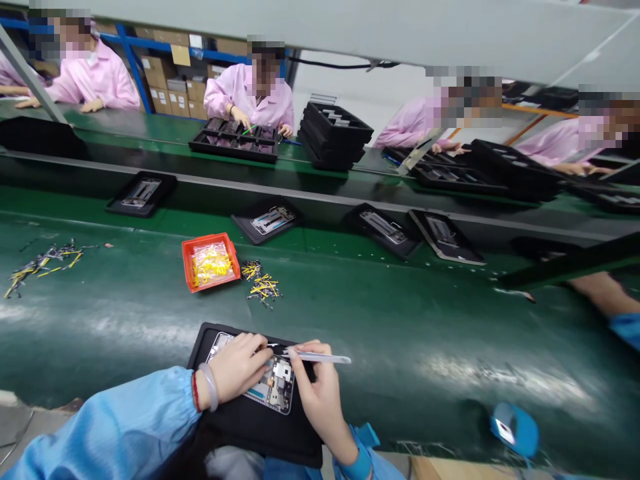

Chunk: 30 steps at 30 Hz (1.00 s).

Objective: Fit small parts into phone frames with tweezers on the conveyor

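An opened phone [280, 383] with its metal parts and circuit board showing lies on a black foam tray [235, 427] at the table's near edge. My left hand [237, 367] rests over the phone, its fingers bent and pressed together near the upper edge; what they hold, if anything, is hidden. In my right hand [320, 387] a slim whitish stick-shaped tool [325, 358] is gripped between thumb and fingers. The tool's tip reaches the phone's upper edge, close to my left fingertips, beside a small black part [278, 349].
Beyond the tray stands a red bin [187, 267] of yellow strips, with loose yellow-and-black strips [264, 287] beside it. Several phones on black trays [267, 220] line the belt. A blue object [515, 430] lies at right. Co-workers in pink [280, 100] sit opposite; another person's arm [605, 293] enters at right.
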Each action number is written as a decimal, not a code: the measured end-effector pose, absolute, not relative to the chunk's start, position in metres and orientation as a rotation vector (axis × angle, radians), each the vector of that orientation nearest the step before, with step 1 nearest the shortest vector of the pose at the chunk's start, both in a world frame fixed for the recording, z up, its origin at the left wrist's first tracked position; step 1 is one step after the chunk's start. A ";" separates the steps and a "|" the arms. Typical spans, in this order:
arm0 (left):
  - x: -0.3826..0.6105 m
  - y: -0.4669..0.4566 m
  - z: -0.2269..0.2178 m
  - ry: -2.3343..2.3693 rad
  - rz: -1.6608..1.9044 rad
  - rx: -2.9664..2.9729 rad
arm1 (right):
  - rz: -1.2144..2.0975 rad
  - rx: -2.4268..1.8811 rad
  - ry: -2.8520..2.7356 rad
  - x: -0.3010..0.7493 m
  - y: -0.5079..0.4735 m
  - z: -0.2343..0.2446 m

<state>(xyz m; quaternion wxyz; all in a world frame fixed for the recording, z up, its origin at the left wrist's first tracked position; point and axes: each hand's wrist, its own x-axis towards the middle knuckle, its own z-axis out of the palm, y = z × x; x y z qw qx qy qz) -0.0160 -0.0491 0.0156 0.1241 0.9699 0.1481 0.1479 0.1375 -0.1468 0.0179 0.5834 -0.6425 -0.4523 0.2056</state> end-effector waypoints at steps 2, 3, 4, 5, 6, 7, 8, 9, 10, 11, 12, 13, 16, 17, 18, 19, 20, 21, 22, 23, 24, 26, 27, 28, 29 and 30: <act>-0.018 -0.049 0.016 0.438 0.456 2.777 | 0.490 -1.530 -1.048 0.135 -0.145 0.014; -0.019 -0.049 0.016 0.450 0.465 2.738 | 0.495 -1.537 -1.042 0.134 -0.145 0.012; -0.021 -0.048 0.016 0.470 0.472 2.692 | 0.502 -1.541 -1.037 0.133 -0.144 0.011; -0.022 -0.048 0.016 0.499 0.477 2.645 | 0.511 -1.543 -1.037 0.132 -0.144 0.010; -0.023 -0.047 0.016 0.532 0.478 2.598 | 0.522 -1.544 -1.039 0.132 -0.143 0.010; -0.023 -0.047 0.016 0.561 0.477 2.560 | 0.534 -1.543 -1.044 0.131 -0.143 0.010; -0.023 -0.046 0.016 0.587 0.477 2.530 | 0.546 -1.542 -1.051 0.131 -0.143 0.010; -0.023 -0.045 0.016 0.603 0.485 2.510 | 0.559 -1.542 -1.056 0.132 -0.143 0.010; -0.022 -0.044 0.016 0.609 0.495 2.497 | 0.569 -1.543 -1.062 0.132 -0.143 0.010; -0.022 -0.044 0.016 0.608 0.508 2.489 | 0.575 -1.543 -1.069 0.132 -0.142 0.010; -0.021 -0.043 0.016 0.606 0.521 2.486 | 0.579 -1.545 -1.076 0.132 -0.142 0.010; -0.021 -0.043 0.016 0.602 0.530 2.485 | 0.583 -1.546 -1.083 0.133 -0.142 0.010; -0.019 -0.042 0.016 0.599 0.516 2.504 | 0.591 -1.551 -1.099 0.133 -0.140 0.009; -0.019 -0.042 0.016 0.600 0.502 2.517 | 0.591 -1.553 -1.104 0.133 -0.140 0.009; -0.019 -0.042 0.016 0.601 0.488 2.535 | 0.589 -1.555 -1.109 0.133 -0.140 0.009; -0.019 -0.043 0.015 0.600 0.475 2.557 | 0.583 -1.557 -1.114 0.132 -0.140 0.010; -0.019 -0.043 0.014 0.596 0.462 2.584 | 0.575 -1.558 -1.119 0.132 -0.140 0.011; -0.019 -0.044 0.014 0.591 0.451 2.614 | 0.564 -1.559 -1.123 0.132 -0.141 0.011; -0.019 -0.045 0.013 0.587 0.440 2.643 | 0.553 -1.560 -1.126 0.132 -0.141 0.012; -0.019 -0.045 0.012 0.585 0.428 2.669 | 0.540 -1.561 -1.125 0.132 -0.142 0.012; -0.019 -0.045 0.012 0.582 0.417 2.691 | 0.527 -1.561 -1.120 0.132 -0.143 0.012; -0.018 -0.045 0.012 0.571 0.398 2.726 | 0.512 -1.562 -1.109 0.133 -0.143 0.011; -0.018 -0.044 0.012 0.564 0.397 2.743 | 0.514 -1.563 -1.105 0.133 -0.143 0.011; -0.017 -0.043 0.013 0.555 0.396 2.763 | 0.525 -1.564 -1.105 0.133 -0.143 0.010; -0.017 -0.041 0.014 0.551 0.399 2.782 | 0.540 -1.565 -1.108 0.133 -0.143 0.009; -0.017 -0.040 0.015 0.547 0.401 2.797 | 0.559 -1.566 -1.116 0.133 -0.142 0.008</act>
